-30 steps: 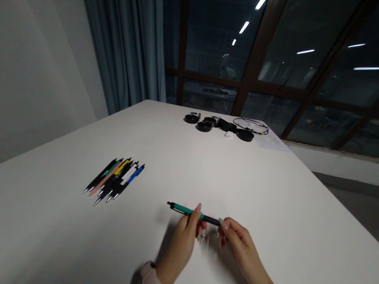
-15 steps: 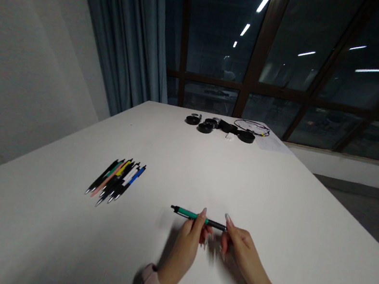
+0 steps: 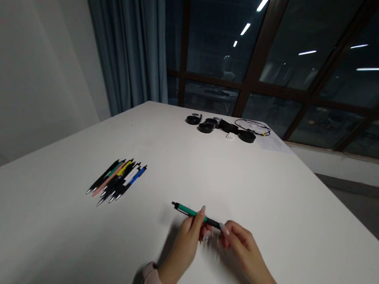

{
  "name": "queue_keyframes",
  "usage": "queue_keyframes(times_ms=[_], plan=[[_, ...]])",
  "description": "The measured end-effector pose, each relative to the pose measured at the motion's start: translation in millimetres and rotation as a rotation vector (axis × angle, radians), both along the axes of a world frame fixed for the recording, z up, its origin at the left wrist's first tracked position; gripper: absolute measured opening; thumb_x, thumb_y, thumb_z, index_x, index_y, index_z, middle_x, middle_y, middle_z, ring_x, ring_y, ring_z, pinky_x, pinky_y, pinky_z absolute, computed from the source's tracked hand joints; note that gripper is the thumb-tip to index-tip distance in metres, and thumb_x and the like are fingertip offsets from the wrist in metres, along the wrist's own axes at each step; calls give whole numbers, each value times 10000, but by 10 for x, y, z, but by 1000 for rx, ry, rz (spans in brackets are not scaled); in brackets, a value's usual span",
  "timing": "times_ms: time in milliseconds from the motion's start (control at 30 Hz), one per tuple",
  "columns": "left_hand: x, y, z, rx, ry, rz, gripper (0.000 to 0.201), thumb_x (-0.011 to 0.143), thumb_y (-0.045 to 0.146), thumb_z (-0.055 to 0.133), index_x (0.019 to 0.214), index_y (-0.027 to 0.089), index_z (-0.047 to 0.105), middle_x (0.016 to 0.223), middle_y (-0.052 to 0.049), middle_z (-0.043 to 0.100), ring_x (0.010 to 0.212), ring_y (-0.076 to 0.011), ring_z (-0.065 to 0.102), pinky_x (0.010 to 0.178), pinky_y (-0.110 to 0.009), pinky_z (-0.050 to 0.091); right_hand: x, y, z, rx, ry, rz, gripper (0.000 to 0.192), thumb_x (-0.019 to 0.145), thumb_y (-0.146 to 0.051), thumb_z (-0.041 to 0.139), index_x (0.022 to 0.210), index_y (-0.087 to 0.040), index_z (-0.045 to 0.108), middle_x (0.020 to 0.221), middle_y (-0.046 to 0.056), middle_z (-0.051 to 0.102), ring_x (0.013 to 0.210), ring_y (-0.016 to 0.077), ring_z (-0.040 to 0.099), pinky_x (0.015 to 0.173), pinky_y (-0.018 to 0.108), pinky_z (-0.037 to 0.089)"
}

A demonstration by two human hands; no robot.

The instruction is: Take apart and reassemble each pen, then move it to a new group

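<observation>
A green and black pen (image 3: 187, 210) is held above the white table, its clicker end pointing left. My left hand (image 3: 189, 240) is closed around the middle of the barrel, thumb on top. At the tip end, my right hand (image 3: 239, 243) pinches the pen between thumb and fingers, which cover the tip. A pink band sits on my left wrist. To the left, a bunch of pens (image 3: 118, 181) in black, green, pink, yellow, white and blue lies side by side on the table.
At the table's far end lie several black round objects (image 3: 205, 127), a small white piece (image 3: 230, 136), a coiled black cable (image 3: 253, 127) and a sheet of paper (image 3: 275, 144). A wall stands along the left, with a blue curtain (image 3: 125, 28) and dark windows behind.
My right thumb has come down onto the pen's tip end, and the right fingers have closed in there. The left hand and the pen have hardly moved.
</observation>
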State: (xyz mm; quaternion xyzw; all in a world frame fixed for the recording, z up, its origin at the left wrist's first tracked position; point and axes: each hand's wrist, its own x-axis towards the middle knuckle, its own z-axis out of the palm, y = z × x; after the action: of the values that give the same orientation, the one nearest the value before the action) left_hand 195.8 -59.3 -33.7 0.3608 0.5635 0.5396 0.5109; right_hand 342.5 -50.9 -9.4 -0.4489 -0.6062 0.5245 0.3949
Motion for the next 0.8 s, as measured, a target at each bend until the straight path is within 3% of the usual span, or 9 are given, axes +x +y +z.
queue_keyframes(times_ms=[167,333,567,733,800], plan=[[4,-40,20,25,38,-54,542,811,700,520,587,214,602,576,-30,564,567,-172,502,590,-287,356,16,7,-58,-32,-80,18,677,901,-704,371,491,-197,554,482,4,500,522,159,480,600,294,383],[0,-61,50,10,111,-30,542,828,698,492,589,221,587,582,-34,564,575,-177,505,583,-292,352,36,1,-26,91,-79,-87,458,848,-650,552,730,-208,574,650,-18,537,627,154,478,592,260,376],[7,-40,40,11,127,-80,563,838,707,438,617,206,568,588,-15,546,571,-162,505,590,-289,371,41,35,-101,51,-146,-21,586,920,-659,388,589,-196,525,565,-11,490,590,154,484,621,283,382],[10,-21,51,-2,115,-46,571,816,722,423,611,206,555,579,-9,536,568,-157,505,587,-287,379,79,-5,-67,69,-122,-10,435,898,-623,495,785,-205,533,668,-29,499,634,147,466,589,257,368],[10,-26,59,-4,106,-46,569,816,720,421,617,205,558,583,-9,539,570,-156,509,590,-287,383,90,-16,-56,86,-134,5,418,906,-604,501,775,-207,520,670,-31,494,631,143,456,584,254,361]])
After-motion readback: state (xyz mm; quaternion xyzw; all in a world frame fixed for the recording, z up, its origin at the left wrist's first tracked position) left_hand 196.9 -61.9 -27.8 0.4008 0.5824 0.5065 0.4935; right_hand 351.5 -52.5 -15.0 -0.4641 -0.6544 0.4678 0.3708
